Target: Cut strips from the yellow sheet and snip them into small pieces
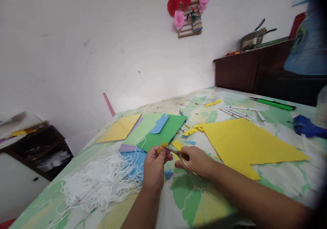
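My left hand point(157, 161) pinches a small yellow piece point(162, 146) of paper or foam between thumb and fingers. In my right hand point(196, 160) is a pair of scissors point(184, 162) with gold-coloured handles, fingers closed around the loops. The blades point left and meet the yellow piece; whether they are parted I cannot make out. Just beyond lies another yellow scrap point(177, 144), and a blue scrap point(190, 142) is close by. Under the hands sits a small blue cut-out point(168, 174). A large yellow sheet point(251, 142) lies right of my right hand.
A heap of white cord point(99, 181) lies on the left. Green sheets point(167, 128) and a yellow sheet point(121, 128) are behind it. Markers point(233, 112), a green utility knife point(274, 104) and a blue glue gun point(309, 126) lie on the right of the patterned tablecloth point(185, 198).
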The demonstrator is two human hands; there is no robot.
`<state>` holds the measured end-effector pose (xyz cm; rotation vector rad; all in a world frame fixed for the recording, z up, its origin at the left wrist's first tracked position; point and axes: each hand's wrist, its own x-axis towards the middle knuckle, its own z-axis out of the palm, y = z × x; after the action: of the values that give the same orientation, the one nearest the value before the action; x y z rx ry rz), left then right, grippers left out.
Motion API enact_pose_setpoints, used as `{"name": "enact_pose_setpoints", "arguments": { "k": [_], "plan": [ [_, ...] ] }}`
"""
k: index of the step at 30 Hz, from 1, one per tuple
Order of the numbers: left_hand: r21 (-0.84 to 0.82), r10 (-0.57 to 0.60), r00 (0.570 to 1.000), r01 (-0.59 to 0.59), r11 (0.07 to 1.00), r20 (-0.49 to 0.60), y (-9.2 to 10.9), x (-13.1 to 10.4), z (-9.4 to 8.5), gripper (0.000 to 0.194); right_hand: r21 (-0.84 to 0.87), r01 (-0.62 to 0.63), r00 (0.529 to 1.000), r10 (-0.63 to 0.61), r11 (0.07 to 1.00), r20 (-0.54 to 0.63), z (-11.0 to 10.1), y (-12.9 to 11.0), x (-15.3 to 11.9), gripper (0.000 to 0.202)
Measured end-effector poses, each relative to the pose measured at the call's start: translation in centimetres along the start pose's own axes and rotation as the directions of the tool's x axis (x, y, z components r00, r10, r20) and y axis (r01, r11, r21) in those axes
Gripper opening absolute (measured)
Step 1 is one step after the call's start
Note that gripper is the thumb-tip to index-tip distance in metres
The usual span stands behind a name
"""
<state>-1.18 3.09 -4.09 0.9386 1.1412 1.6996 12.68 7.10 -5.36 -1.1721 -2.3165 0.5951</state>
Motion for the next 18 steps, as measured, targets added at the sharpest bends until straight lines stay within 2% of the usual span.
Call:
{"name": "enact_pose_setpoints", "arguments": {
  "k": [7, 11, 18],
  "plan": [
    [0.084, 0.069, 0.997, -0.067, 0.994, -0.024, 0.15, -0.14, 0.01, 0.015, -0.021, -0.013, 1.0, 0.014, 1.0, 0.015, -0.18, -0.34, -0.09, 0.037],
    [0.223, 0.068, 0.997, -0.076, 0.972, 0.043, 0.45, -0.58, 0.2, 0.016, -0.005, 0.008, 1.0, -0.008, 1.0, 0.016, -0.13, -0.32, -0.21, 0.042],
    [0.176, 0.067, 0.997, -0.071, 0.982, 0.028, 0.3, -0.46, 0.2, 0.017, 0.018, -0.008, 0.999, 0.007, 1.0, 0.036, -0.16, -0.4, -0.17, 0.039]
  ]
}}
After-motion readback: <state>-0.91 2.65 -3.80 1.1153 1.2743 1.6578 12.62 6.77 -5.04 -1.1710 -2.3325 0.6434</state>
